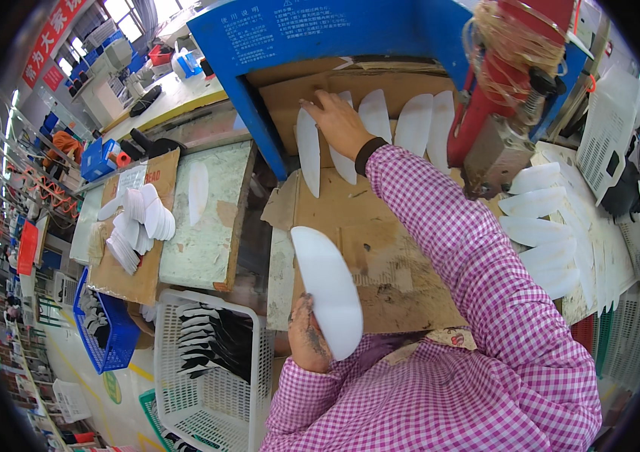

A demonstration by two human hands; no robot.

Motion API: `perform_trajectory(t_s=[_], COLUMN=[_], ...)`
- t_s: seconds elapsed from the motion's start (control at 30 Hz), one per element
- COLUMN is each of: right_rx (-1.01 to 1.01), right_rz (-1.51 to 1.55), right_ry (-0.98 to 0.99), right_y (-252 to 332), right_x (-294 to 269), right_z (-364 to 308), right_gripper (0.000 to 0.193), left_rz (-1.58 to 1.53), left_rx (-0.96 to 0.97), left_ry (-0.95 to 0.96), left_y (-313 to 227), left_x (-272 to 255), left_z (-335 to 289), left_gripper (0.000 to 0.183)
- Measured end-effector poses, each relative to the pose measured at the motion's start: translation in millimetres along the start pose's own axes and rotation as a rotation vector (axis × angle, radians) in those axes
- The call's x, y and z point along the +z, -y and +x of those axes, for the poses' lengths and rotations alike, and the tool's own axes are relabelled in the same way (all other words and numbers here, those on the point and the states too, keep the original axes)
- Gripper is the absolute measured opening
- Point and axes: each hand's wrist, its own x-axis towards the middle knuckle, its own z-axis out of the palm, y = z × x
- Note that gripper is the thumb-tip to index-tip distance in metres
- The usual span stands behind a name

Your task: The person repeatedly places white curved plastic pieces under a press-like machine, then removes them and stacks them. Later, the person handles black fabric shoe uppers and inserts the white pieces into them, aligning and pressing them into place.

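My left hand is closed on the edge of a white half-moon sheet, tilted over the near left of a cardboard-covered work surface. Dark smudges mark its fingers. Farther off, my right hand reaches under a blue machine frame, its fingers apart at the top of the leftmost standing white sheet. Several similar white sheets lean in a row against the cardboard at the back, one of them partly covered by this hand.
A red machine column with a metal block stands right of my right forearm. Overlapping white sheets lie at the right. On the left are stacked white pieces and a white basket with dark, pale-edged pieces; a blue basket stands beyond.
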Motion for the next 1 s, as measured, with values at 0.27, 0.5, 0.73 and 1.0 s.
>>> perform_trajectory(t_s=[0.27, 0.5, 0.73, 1.0], right_rx=[0.172, 0.618, 1.093, 1.060], right_rz=[0.569, 0.651, 0.732, 0.793], right_ry=[-0.032, 0.045, -0.096, -0.104], right_y=[-3.2, -35.6, -57.7, -59.2], right_x=[-75.3, -204.8, -260.9, -249.6], right_z=[-116.3, -261.2, -335.9, -352.1], right_gripper=[0.030, 0.026, 0.020, 0.019], left_rz=[0.135, 0.160, 0.271, 0.273], left_rx=[-0.076, -0.154, -0.074, 0.085], left_ry=[0.180, 0.301, 0.227, 0.119], left_y=[20.8, 50.8, 68.4, 70.9], left_x=[36.3, 77.6, 109.1, 165.1], left_z=[-6.0, -7.6, -5.2, 59.3], left_gripper=[0.021, 0.023, 0.022, 0.035])
